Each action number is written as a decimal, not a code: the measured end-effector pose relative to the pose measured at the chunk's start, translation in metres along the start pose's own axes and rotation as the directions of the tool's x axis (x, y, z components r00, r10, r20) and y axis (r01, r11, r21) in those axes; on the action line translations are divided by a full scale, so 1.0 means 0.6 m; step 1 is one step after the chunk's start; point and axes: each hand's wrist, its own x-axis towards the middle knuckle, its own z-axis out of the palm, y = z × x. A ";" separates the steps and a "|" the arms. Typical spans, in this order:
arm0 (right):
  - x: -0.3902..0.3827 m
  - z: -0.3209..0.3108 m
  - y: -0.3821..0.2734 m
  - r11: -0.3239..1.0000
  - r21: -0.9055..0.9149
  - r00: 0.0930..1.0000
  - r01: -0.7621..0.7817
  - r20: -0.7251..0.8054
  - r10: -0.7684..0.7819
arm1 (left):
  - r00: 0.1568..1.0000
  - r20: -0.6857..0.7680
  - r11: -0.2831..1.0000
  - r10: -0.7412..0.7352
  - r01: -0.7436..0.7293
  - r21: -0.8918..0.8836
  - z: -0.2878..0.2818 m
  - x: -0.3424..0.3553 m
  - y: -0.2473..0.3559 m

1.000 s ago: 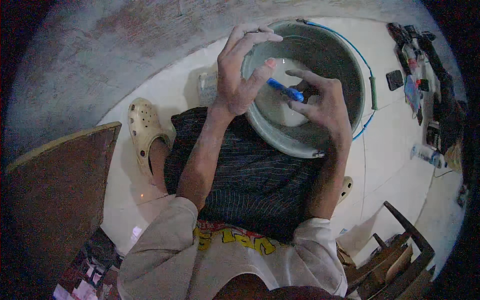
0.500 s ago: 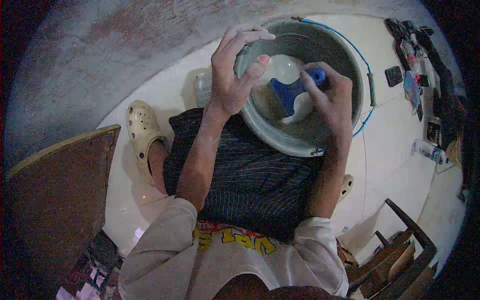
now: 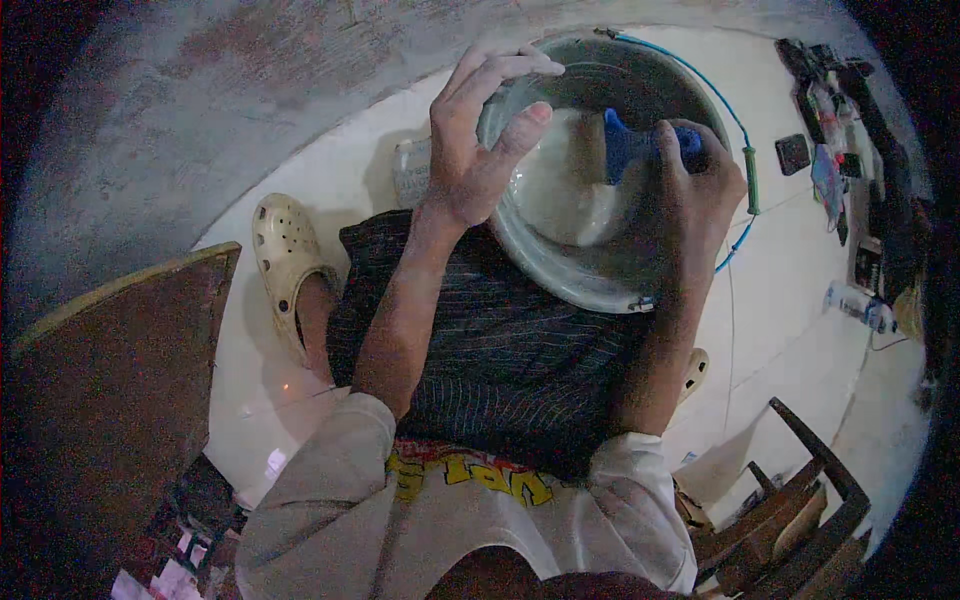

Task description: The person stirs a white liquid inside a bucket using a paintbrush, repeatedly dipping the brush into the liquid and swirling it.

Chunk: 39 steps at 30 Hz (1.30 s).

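Observation:
A grey bucket (image 3: 585,292) stands on the floor between my legs, with a pale wet paste (image 3: 560,185) spread over its bottom. Inside its right half, my right hand (image 3: 705,180) grips a blue putty knife (image 3: 622,147) by the handle, its flared end toward the left. How much of the blade is in the paste, I cannot make out. At the bucket's left rim my left hand (image 3: 480,145) is raised, thumb and fingers stretched apart and holding nothing. White dust or paste coats both hands.
The bucket's blue wire handle with a green grip (image 3: 752,180) hangs down on the right. A pale container (image 3: 411,172) stands left of the bucket. A rough grey wall (image 3: 250,90) rises ahead. Tools (image 3: 840,130) lie at right, wooden furniture (image 3: 800,510) lower right, a brown board (image 3: 120,370) at left.
My right hand has moved right with the putty knife, from the bucket's middle toward its right wall. My left hand has shifted only slightly right, still spread.

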 end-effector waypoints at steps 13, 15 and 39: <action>0.003 -0.013 -0.019 0.975 0.101 0.950 -0.199 0.264 0.166 | 0.999 0.014 0.999 -0.048 0.048 -0.004 0.000 -0.001 0.003; -0.004 -0.010 -0.031 0.975 0.181 0.935 -0.131 0.350 0.061 | 0.998 0.031 0.998 -0.056 0.055 0.024 -0.004 -0.002 0.003; -0.004 -0.019 -0.009 0.912 0.158 0.842 -0.380 0.467 0.269 | 1.000 0.004 0.999 0.027 -0.027 0.020 0.000 0.001 -0.009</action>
